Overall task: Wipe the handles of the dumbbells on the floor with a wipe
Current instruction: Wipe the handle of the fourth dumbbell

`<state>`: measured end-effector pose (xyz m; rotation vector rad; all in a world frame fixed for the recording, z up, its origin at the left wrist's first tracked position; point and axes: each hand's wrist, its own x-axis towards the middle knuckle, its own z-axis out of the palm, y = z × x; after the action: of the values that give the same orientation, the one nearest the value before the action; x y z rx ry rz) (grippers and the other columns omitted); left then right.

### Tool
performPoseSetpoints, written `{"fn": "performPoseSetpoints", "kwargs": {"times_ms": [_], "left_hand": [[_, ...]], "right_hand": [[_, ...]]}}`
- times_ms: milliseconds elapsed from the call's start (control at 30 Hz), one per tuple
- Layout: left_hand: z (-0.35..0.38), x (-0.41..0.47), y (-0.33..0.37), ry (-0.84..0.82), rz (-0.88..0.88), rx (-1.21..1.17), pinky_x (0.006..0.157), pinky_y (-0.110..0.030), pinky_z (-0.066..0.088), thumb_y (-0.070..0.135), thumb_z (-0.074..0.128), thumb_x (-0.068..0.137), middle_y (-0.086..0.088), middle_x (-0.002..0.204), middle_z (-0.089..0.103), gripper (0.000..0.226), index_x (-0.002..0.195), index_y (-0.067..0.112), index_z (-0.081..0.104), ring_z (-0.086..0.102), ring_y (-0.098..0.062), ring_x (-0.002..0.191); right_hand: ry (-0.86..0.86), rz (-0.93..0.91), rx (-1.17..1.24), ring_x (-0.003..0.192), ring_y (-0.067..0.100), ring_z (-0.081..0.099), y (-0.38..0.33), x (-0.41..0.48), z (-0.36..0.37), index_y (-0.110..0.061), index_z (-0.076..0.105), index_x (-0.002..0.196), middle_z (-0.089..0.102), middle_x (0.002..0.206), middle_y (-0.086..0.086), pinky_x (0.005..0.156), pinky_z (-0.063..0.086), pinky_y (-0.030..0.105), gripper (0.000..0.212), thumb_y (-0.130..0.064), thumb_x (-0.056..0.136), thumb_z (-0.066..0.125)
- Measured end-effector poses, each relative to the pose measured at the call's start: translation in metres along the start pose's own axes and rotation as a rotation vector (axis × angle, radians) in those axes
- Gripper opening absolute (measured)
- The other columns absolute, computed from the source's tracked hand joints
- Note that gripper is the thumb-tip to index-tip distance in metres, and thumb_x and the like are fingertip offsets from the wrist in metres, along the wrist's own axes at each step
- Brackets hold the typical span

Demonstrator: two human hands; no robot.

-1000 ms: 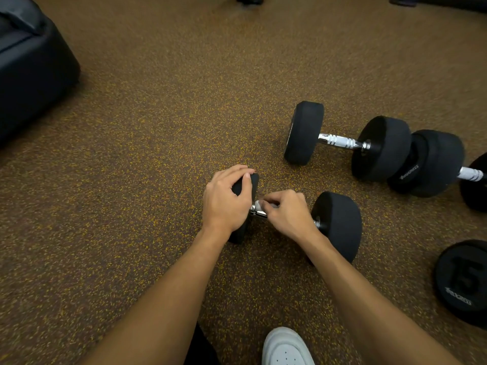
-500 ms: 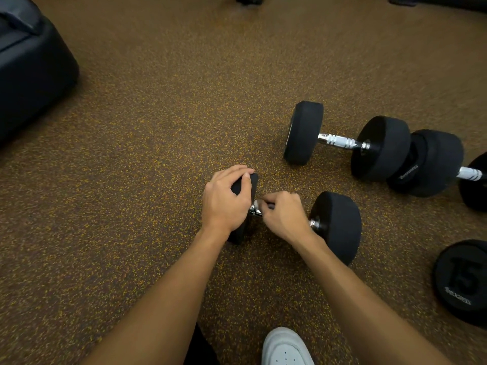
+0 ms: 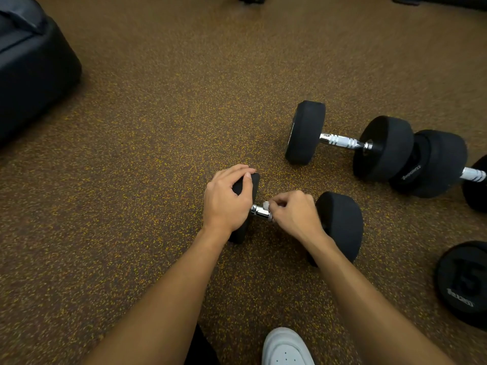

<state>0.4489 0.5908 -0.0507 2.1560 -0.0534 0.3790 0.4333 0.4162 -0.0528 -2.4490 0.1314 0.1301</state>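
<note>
left hand: palm down, fingers curled, gripping | right hand: knuckles up, pinching

- left hand grips the left head of the near black rubber dumbbell, fingers curled over the head's top edge
- right hand pinches a small white wipe onto the chrome handle, close to the left head
- second black rubber dumbbell with ribbed chrome bar lies farther back right
- third black dumbbell just beside its right head, cut off by the frame edge
- black round weight marked "15" at lower right
- white shoe toe at bottom centre
- black padded block at top left
- brown rubber floor with yellow flecks under everything
</note>
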Motion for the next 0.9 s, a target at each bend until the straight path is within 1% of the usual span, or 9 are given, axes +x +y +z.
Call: {"fn": "performPoseSetpoints", "kwargs": {"times_ms": [67, 100, 200, 267, 300, 433, 567, 733, 900], "left_hand": [[0.000, 0.000, 0.000, 0.007, 0.001, 0.003, 0.111, -0.033, 0.048, 0.039, 0.054, 0.102, 0.017, 0.124, 0.075, 0.033, 0.115, 0.029, 0.082, 0.064, -0.007, 0.122], [0.000, 0.000, 0.000, 0.007, 0.000, 0.006, 0.112, -0.032, 0.048, 0.039, 0.053, 0.101, 0.017, 0.124, 0.075, 0.033, 0.114, 0.029, 0.082, 0.064, -0.007, 0.122], [0.000, 0.002, 0.001, 0.002, 0.000, 0.015, 0.111, -0.030, 0.047, 0.039, 0.052, 0.101, 0.017, 0.123, 0.075, 0.034, 0.114, 0.029, 0.082, 0.064, -0.006, 0.121], [0.001, 0.003, 0.001, 0.001, -0.004, 0.017, 0.111, -0.031, 0.048, 0.039, 0.053, 0.101, 0.017, 0.123, 0.076, 0.034, 0.113, 0.029, 0.082, 0.064, -0.007, 0.121], [0.001, 0.003, 0.000, 0.000, -0.006, 0.016, 0.112, -0.031, 0.048, 0.039, 0.053, 0.101, 0.016, 0.123, 0.076, 0.034, 0.113, 0.029, 0.082, 0.064, -0.007, 0.122], [0.003, 0.005, -0.002, 0.003, -0.008, 0.012, 0.111, -0.033, 0.048, 0.039, 0.053, 0.101, 0.016, 0.122, 0.076, 0.033, 0.112, 0.030, 0.083, 0.065, -0.007, 0.121], [0.004, 0.006, -0.001, 0.001, -0.012, 0.019, 0.111, -0.032, 0.049, 0.038, 0.054, 0.101, 0.018, 0.121, 0.076, 0.031, 0.111, 0.030, 0.083, 0.065, -0.007, 0.120], [0.002, 0.008, 0.000, -0.007, -0.019, 0.037, 0.111, -0.033, 0.049, 0.040, 0.053, 0.102, 0.018, 0.122, 0.076, 0.033, 0.112, 0.031, 0.082, 0.064, -0.006, 0.121], [0.004, 0.009, 0.002, -0.017, -0.022, 0.043, 0.111, -0.031, 0.048, 0.039, 0.054, 0.102, 0.018, 0.122, 0.076, 0.031, 0.112, 0.030, 0.082, 0.064, -0.007, 0.120]], "right_hand": [[-0.017, 0.000, -0.005, 0.077, 0.021, 0.068, -0.003, 0.005, 0.005, -0.023, 0.083, 0.082, 0.075, 0.075, 0.001, 0.080, 0.058, 0.035, 0.024, -0.030, 0.096, 0.065], [-0.033, -0.011, 0.006, 0.079, 0.023, 0.067, -0.006, 0.007, 0.008, -0.022, 0.082, 0.081, 0.075, 0.077, 0.003, 0.084, 0.056, 0.036, 0.025, -0.029, 0.097, 0.064], [-0.024, -0.092, 0.047, 0.085, 0.019, 0.068, -0.010, 0.003, 0.016, -0.021, 0.084, 0.102, 0.079, 0.090, 0.002, 0.089, 0.052, 0.032, 0.022, -0.028, 0.102, 0.064], [0.050, -0.198, 0.062, 0.095, 0.015, 0.068, -0.005, -0.006, 0.016, -0.020, 0.084, 0.111, 0.081, 0.102, -0.002, 0.091, 0.051, 0.029, 0.019, -0.026, 0.101, 0.069], [0.091, -0.268, 0.049, 0.098, 0.015, 0.066, -0.001, -0.010, 0.016, -0.020, 0.084, 0.113, 0.080, 0.105, -0.003, 0.092, 0.050, 0.031, 0.018, -0.025, 0.099, 0.072], [0.245, -0.535, -0.002, 0.095, 0.022, 0.063, 0.009, -0.016, 0.024, -0.012, 0.083, 0.101, 0.077, 0.101, 0.000, 0.086, 0.052, 0.039, 0.011, -0.015, 0.091, 0.082], [0.339, -0.708, -0.086, 0.093, 0.027, 0.061, 0.014, -0.024, 0.033, -0.005, 0.075, 0.095, 0.070, 0.099, 0.005, 0.085, 0.050, 0.041, 0.007, -0.012, 0.096, 0.077], [0.469, -0.732, -0.119, 0.094, 0.027, 0.062, 0.024, -0.036, 0.038, -0.003, 0.076, 0.094, 0.072, 0.100, 0.008, 0.089, 0.049, 0.038, 0.006, -0.008, 0.096, 0.078], [0.466, -0.772, -0.153, 0.095, 0.029, 0.063, 0.019, -0.030, 0.045, -0.002, 0.076, 0.098, 0.072, 0.102, 0.009, 0.092, 0.048, 0.038, 0.006, -0.008, 0.096, 0.078]]}}
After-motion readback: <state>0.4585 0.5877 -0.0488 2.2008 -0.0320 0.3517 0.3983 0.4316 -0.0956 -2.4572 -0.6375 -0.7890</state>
